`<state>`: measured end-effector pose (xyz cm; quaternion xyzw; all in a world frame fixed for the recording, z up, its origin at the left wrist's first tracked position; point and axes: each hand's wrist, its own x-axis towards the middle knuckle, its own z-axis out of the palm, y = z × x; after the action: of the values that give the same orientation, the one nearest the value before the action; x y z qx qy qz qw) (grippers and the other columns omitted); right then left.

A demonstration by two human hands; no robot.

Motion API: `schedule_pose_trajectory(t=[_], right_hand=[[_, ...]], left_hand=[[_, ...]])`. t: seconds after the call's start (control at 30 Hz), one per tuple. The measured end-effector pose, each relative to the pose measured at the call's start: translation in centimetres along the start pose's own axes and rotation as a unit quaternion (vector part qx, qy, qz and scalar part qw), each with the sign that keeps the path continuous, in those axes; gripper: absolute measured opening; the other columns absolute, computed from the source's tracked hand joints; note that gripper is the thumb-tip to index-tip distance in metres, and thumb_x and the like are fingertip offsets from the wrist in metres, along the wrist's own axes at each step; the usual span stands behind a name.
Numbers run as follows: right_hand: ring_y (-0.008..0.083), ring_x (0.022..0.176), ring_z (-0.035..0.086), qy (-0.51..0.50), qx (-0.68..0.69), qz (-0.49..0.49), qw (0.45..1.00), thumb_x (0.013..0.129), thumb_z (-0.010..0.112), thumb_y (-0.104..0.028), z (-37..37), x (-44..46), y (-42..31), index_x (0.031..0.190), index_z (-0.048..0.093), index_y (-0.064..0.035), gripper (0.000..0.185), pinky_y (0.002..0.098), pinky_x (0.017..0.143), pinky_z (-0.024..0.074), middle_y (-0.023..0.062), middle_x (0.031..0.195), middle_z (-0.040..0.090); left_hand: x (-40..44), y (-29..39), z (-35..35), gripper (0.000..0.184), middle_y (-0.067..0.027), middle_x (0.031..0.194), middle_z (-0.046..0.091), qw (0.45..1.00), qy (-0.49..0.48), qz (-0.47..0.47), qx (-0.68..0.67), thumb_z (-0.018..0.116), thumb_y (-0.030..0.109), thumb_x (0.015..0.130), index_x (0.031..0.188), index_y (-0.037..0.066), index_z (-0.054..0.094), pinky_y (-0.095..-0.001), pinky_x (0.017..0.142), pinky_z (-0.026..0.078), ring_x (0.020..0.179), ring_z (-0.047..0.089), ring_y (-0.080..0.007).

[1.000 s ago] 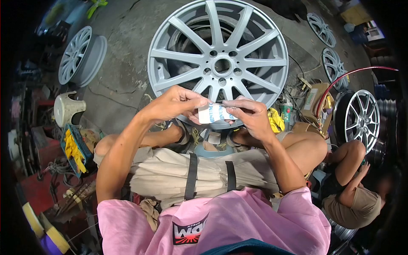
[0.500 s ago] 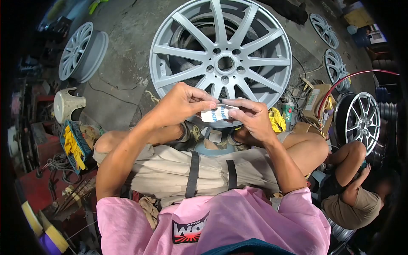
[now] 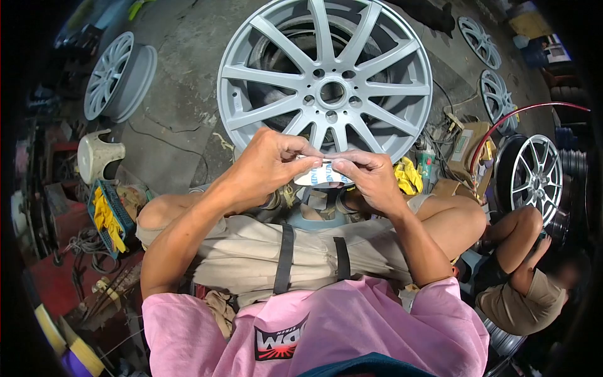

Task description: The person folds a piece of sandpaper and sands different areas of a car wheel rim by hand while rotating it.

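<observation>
My left hand (image 3: 282,157) and my right hand (image 3: 366,173) meet in front of my lap, both closed. Between their thumbs and fingertips they pinch a small white piece of sandpaper (image 3: 326,172) with blue print on its back. The thumbs press on the printed face; the fingers behind it are partly hidden. Just beyond my hands lies a large grey multi-spoke wheel rim (image 3: 331,94), face up, its near edge partly covered by the hands and paper.
Another grey rim (image 3: 112,78) leans at the left, near a white stool (image 3: 99,156) and a basket (image 3: 113,217) with yellow gloves. A silver rim (image 3: 536,179), a cardboard box (image 3: 468,151), a red hose (image 3: 534,105) and a seated person (image 3: 521,292) are at the right.
My fingertips have drawn a little closer together along the sandpaper's top edge. The paper's visible face now has a more rounded lower outline. The large rim stays in place.
</observation>
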<state>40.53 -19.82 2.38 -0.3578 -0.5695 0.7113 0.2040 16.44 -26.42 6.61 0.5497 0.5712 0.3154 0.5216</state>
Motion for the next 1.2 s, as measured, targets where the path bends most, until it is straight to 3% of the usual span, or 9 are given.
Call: schedule_pose_trajectory(t=[0.2, 0.3, 0.47, 0.67, 0.73, 0.97, 1.07, 1.13, 1.2], right_hand=[[0.0084, 0.088, 0.068, -0.008, -0.015, -0.013, 1.000, 0.102, 0.074, -0.015, -0.3, 0.1, 0.5, 0.113, 0.079, 0.0041, 0.023, 0.0249, 0.077, 0.0563, 0.0070, 0.100, 0.080], [0.0092, 0.088, 0.069, 0.000, -0.038, -0.030, 0.999, 0.102, 0.074, -0.016, -0.4, -0.1, 0.2, 0.113, 0.079, 0.0042, 0.023, 0.0260, 0.077, 0.0564, 0.0073, 0.100, 0.079], [0.0103, 0.089, 0.069, 0.005, -0.130, -0.091, 0.987, 0.101, 0.074, -0.016, -0.6, -0.3, -1.0, 0.112, 0.080, 0.0034, 0.023, 0.0274, 0.077, 0.0560, 0.0083, 0.100, 0.079], [0.0101, 0.089, 0.068, 0.006, -0.038, -0.046, 0.998, 0.100, 0.075, -0.013, -0.1, -0.4, -1.0, 0.111, 0.080, 0.0033, 0.021, 0.0268, 0.076, 0.0543, 0.0096, 0.102, 0.079], [0.0096, 0.090, 0.068, -0.021, -0.104, -0.060, 0.993, 0.100, 0.075, -0.013, -0.1, -0.4, -1.6, 0.113, 0.080, 0.0031, 0.021, 0.0261, 0.078, 0.0540, 0.0092, 0.102, 0.079], [0.0082, 0.088, 0.066, -0.047, -0.060, -0.050, 0.996, 0.100, 0.075, -0.013, 0.0, -0.3, -0.7, 0.105, 0.079, 0.0031, 0.017, 0.0261, 0.077, 0.0532, 0.0067, 0.097, 0.078], [0.0116, 0.081, 0.067, -0.031, -0.055, -0.113, 0.992, 0.097, 0.076, -0.010, 0.6, -0.2, -0.9, 0.100, 0.078, 0.0018, 0.012, 0.0282, 0.072, 0.0525, 0.0075, 0.092, 0.076], [0.0190, 0.075, 0.069, 0.012, -0.249, -0.245, 0.937, 0.092, 0.078, -0.006, 0.9, -0.2, -1.6, 0.100, 0.078, 0.0001, 0.010, 0.0320, 0.069, 0.0523, 0.0100, 0.090, 0.073], [0.0226, 0.073, 0.068, 0.033, -0.268, -0.274, 0.923, 0.090, 0.078, -0.005, 1.2, -0.4, -1.2, 0.101, 0.078, -0.0003, 0.012, 0.0335, 0.068, 0.0525, 0.0112, 0.090, 0.073]], left_hand=[[0.1, 0.4, 0.0, 0.015, -0.0094, 0.092, 0.079, 0.999, -0.015, -0.029, -0.016, 0.075, 0.004, 0.098, 0.106, -0.008, 0.078, -0.0243, 0.070, 0.056, 0.082, 0.070, -0.0076], [0.2, -0.2, 0.1, 0.019, -0.0099, 0.094, 0.079, 0.996, -0.028, -0.041, -0.080, 0.073, 0.009, 0.101, 0.111, -0.008, 0.077, -0.0246, 0.070, 0.057, 0.083, 0.071, -0.0082], [0.2, 0.4, -0.4, 0.036, -0.0119, 0.100, 0.077, 0.936, -0.133, -0.161, -0.282, 0.067, 0.027, 0.107, 0.119, -0.007, 0.074, -0.0276, 0.073, 0.062, 0.081, 0.073, -0.0133], [-0.1, -0.1, 0.3, 0.033, -0.0097, 0.096, 0.076, 0.971, -0.098, -0.084, -0.199, 0.064, 0.023, 0.109, 0.113, -0.007, 0.076, -0.0275, 0.074, 0.063, 0.079, 0.072, -0.0121], [-0.3, 1.0, 0.1, 0.032, -0.0090, 0.092, 0.076, 0.981, -0.094, -0.081, -0.150, 0.063, 0.022, 0.108, 0.110, -0.008, 0.077, -0.0276, 0.074, 0.063, 0.079, 0.071, -0.0110], [-0.5, 2.5, -0.5, 0.032, -0.0064, 0.080, 0.073, 0.987, -0.127, -0.090, -0.045, 0.064, 0.020, 0.108, 0.103, -0.009, 0.077, -0.0273, 0.074, 0.060, 0.079, 0.066, -0.0069], [-0.4, 2.0, -0.7, 0.034, -0.0065, 0.083, 0.074, 0.989, -0.128, -0.074, -0.001, 0.063, 0.023, 0.109, 0.101, -0.008, 0.076, -0.0262, 0.073, 0.059, 0.079, 0.067, -0.0078], [-0.4, 1.3, -0.4, 0.034, -0.0069, 0.087, 0.074, 0.989, -0.122, -0.069, -0.044, 0.062, 0.023, 0.109, 0.103, -0.007, 0.075, -0.0256, 0.073, 0.059, 0.079, 0.068, -0.0089], [-0.5, 1.1, -0.1, 0.034, -0.0074, 0.091, 0.074, 0.987, -0.117, -0.064, -0.085, 0.061, 0.024, 0.110, 0.105, -0.007, 0.075, -0.0249, 0.072, 0.059, 0.080, 0.070, -0.0100]])
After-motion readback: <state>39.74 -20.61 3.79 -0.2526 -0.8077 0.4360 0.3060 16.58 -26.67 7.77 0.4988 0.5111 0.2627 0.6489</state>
